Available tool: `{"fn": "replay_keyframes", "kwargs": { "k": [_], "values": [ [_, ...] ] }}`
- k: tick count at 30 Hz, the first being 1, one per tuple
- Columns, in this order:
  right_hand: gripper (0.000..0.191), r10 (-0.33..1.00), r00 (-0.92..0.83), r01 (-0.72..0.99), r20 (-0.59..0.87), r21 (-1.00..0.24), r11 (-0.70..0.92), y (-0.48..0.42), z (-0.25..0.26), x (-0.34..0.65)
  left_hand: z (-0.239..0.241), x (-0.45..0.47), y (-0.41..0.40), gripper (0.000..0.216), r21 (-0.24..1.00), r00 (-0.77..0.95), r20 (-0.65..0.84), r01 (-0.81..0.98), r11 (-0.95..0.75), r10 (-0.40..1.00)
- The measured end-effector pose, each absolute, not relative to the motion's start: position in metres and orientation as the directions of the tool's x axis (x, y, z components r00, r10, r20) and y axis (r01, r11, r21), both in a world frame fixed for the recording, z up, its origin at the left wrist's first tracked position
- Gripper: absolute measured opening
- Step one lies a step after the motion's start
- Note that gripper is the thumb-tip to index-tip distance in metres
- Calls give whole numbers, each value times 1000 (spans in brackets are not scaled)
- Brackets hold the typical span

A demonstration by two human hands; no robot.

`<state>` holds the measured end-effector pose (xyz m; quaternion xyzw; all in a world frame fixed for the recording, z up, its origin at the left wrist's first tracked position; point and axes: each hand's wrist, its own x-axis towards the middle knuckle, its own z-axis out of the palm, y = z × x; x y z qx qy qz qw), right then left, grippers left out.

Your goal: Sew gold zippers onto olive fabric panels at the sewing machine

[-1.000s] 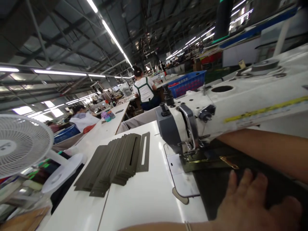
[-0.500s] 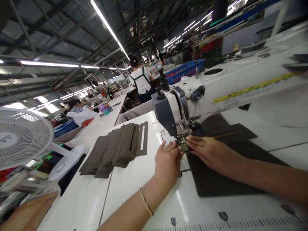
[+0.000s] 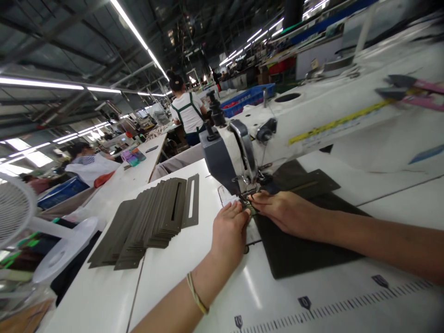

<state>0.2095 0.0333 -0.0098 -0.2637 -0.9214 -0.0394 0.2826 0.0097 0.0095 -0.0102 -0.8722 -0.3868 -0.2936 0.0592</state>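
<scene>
A white sewing machine (image 3: 312, 115) stands across the white table (image 3: 180, 277), its needle head at the middle. A dark olive fabric piece (image 3: 298, 245) lies under the needle and spreads toward me. My left hand (image 3: 229, 226) rests flat on the table just left of the needle, fingertips touching the fabric's edge. Coming in from the right, my right hand (image 3: 282, 210) lies flat on the fabric with its fingers pressing the cloth at the presser foot. Neither hand grips anything.
A fanned stack of slotted olive pieces (image 3: 149, 217) lies left on the table. A white fan (image 3: 21, 217) stands at far left. Pink-handled scissors (image 3: 412, 88) rest on the machine top. Other workers (image 3: 187, 113) sit at tables behind, near a blue basket (image 3: 248, 97).
The view has shifted down and right. Both hands came forward from the near edge to the needle one second ago, and now sit slightly closer to the presser foot.
</scene>
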Motion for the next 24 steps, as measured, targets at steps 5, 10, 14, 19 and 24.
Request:
{"fn": "replay_keyframes", "kwargs": {
  "k": [5, 10, 14, 19, 24],
  "values": [
    [33, 465, -700, 509, 541, -79, 857, 32, -8, 211, -8, 11, 9, 18, 98, 543, 552, 711, -696, 633],
    [35, 471, -689, 508, 550, -97, 856, 35, -6, 210, -8, 13, 12, 14, 94, 554, 547, 704, -704, 628],
    [33, 452, -682, 488, 575, -102, 867, 40, -7, 209, -9, 15, 16, 15, 93, 529, 565, 721, -686, 633],
    [35, 449, -701, 482, 554, -96, 871, 46, -12, 209, -9, 16, 19, 16, 101, 512, 579, 728, -679, 635],
    [36, 454, -697, 493, 555, -90, 865, 50, -16, 211, -10, 16, 22, 10, 121, 495, 577, 735, -667, 650]
  ]
}}
